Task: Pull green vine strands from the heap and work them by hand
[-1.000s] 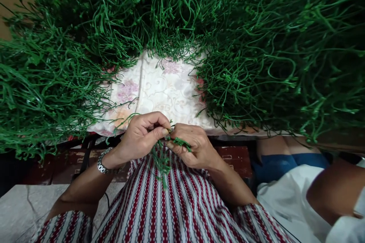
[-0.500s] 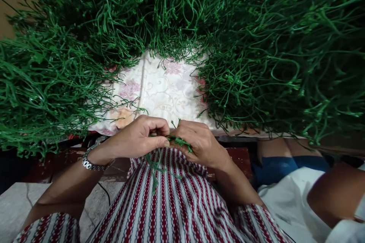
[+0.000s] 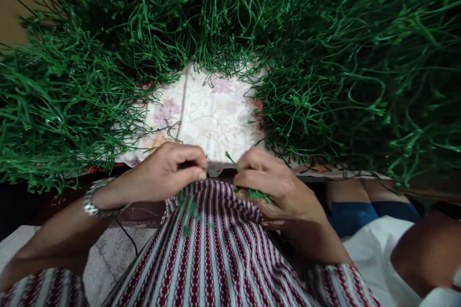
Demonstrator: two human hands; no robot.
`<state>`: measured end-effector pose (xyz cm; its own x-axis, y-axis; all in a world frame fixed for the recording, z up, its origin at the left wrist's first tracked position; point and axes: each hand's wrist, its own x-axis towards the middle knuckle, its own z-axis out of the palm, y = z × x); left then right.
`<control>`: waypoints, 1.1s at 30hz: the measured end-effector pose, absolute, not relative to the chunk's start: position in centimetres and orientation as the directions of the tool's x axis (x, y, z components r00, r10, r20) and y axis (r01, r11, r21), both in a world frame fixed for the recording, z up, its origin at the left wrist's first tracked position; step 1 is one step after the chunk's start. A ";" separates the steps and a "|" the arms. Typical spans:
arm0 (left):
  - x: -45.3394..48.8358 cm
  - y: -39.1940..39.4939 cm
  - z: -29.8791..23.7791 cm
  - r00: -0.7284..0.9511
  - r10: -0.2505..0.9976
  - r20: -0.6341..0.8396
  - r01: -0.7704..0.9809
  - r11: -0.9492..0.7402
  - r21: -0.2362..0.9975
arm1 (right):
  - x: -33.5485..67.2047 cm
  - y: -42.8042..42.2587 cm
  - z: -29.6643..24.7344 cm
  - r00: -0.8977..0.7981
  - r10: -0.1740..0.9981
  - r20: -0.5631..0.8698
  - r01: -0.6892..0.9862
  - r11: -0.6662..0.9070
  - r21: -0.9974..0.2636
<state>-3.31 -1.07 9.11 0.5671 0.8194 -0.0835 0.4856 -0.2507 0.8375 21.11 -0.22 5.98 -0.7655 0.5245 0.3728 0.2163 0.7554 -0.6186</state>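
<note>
My left hand (image 3: 173, 172), with a metal watch at the wrist, is closed in a pinch at the table's near edge. Below it hang thin green stems (image 3: 187, 208), blurred by motion and apparently held in that pinch. To the right, my right hand (image 3: 279, 182) is curled around a small bunch of green stems (image 3: 257, 195); one tip sticks up past the index finger. A gap separates the two hands, and both are above the striped garment on my lap. The stems look thin and glossy, with small forked tips.
Large heaps of similar green stems lie at the left (image 3: 65, 110), back (image 3: 216, 5) and right (image 3: 324, 91). Between them shows a floral tablecloth (image 3: 216, 120). Another person in a white garment (image 3: 370, 249) sits close on the right.
My hands were together at the stems and have drawn apart, the left moving left and the right moving right. The stems below my left hand have swung and blurred.
</note>
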 end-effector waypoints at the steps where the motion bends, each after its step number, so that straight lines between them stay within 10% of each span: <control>1: -2.9 -0.7 8.7 0.489 0.869 -0.073 0.493 -0.206 0.845 | 20.7 -0.1 6.0 -0.720 0.568 0.399 0.245 0.746 -0.620; 6: -0.7 0.3 6.7 0.304 0.953 -0.017 0.348 -0.094 0.933 | 18.1 0.4 4.9 -0.505 0.717 0.481 0.238 0.651 -0.720; 17: 1.0 0.7 4.6 -0.002 0.996 0.086 0.272 -0.082 0.959 | 15.2 0.2 1.1 -0.426 0.901 0.086 0.135 0.157 -0.978; 27: 1.7 1.9 3.6 -0.067 0.989 -0.135 -0.243 0.115 0.963 | 14.6 -0.4 0.7 -0.362 0.879 0.309 0.255 0.412 -0.875; 33: 0.8 4.8 4.6 -0.393 0.920 0.006 -0.340 -0.151 0.928 | 13.4 -2.2 -0.1 -0.428 0.730 0.533 0.242 0.661 -0.711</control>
